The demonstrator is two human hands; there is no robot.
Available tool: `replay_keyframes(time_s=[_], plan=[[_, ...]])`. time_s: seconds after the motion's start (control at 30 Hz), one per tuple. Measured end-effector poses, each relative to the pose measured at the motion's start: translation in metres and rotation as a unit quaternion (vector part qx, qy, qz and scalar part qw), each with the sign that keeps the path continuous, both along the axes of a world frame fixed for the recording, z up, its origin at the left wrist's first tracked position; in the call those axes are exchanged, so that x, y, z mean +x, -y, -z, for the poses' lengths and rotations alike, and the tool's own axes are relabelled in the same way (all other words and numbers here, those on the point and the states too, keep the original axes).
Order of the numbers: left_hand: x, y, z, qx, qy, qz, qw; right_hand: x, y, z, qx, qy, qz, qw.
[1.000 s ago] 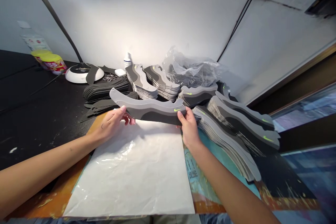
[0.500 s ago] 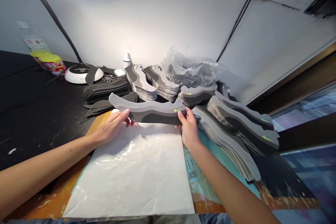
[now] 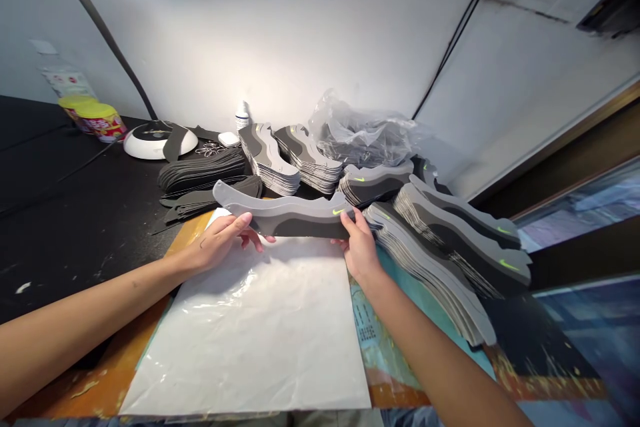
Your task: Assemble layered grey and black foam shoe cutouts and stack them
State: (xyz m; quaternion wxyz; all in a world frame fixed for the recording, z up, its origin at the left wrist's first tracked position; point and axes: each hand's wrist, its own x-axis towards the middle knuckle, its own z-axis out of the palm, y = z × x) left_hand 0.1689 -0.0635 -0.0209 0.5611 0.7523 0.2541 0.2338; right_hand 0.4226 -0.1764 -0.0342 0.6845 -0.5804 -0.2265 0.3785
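My hands hold a long, curved grey shoe-upper cut-out [image 3: 295, 219] level above a plastic-covered white sheet [image 3: 245, 327]. It has darker grey bands and a small lime-green swoosh near its right end. My left hand [image 3: 220, 240] pinches the piece at its lower edge, left of centre. My right hand [image 3: 359, 247] grips it near the swoosh, with the fingers partly behind it. Just right of that hand lies a large fanned stack of matching cut-outs [image 3: 425, 267], and two more stacks [image 3: 463, 240] rest beyond it.
Further stacks of grey pieces [image 3: 305, 160] and dark insole-like pieces [image 3: 200, 173] stand behind, beside a crumpled plastic bag [image 3: 363, 133]. A black tabletop [image 3: 75, 213] extends left, holding a round white device [image 3: 160, 141] and yellow-capped containers [image 3: 93, 119]. Walls rise behind.
My left hand has slid right along the piece, and the piece's left end has dropped slightly, so it lies flatter. My right hand has barely moved.
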Motion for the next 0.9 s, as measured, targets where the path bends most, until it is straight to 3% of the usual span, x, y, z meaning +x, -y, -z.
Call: replay_keyframes(time_s=[0.23,0.4,0.6,0.77,0.9], plan=[[0.002,-0.001,0.005,-0.044,0.047,-0.055,0.996,-0.002,0.001,0.001,0.011,0.047,-0.017,0.999],[0.002,-0.001,0.007,-0.079,0.074,-0.088,0.990,-0.004,-0.001,0.006,0.097,0.101,-0.056,0.988],[0.002,-0.002,0.005,-0.040,0.013,-0.098,0.994,-0.009,0.000,0.004,0.112,0.125,-0.074,0.983],[0.003,-0.002,0.005,-0.096,0.073,-0.131,0.984,-0.011,0.003,0.001,0.047,0.065,-0.077,0.994],[0.007,-0.002,0.000,-0.162,0.135,-0.165,0.964,-0.012,0.003,-0.001,0.076,0.036,-0.082,0.993]])
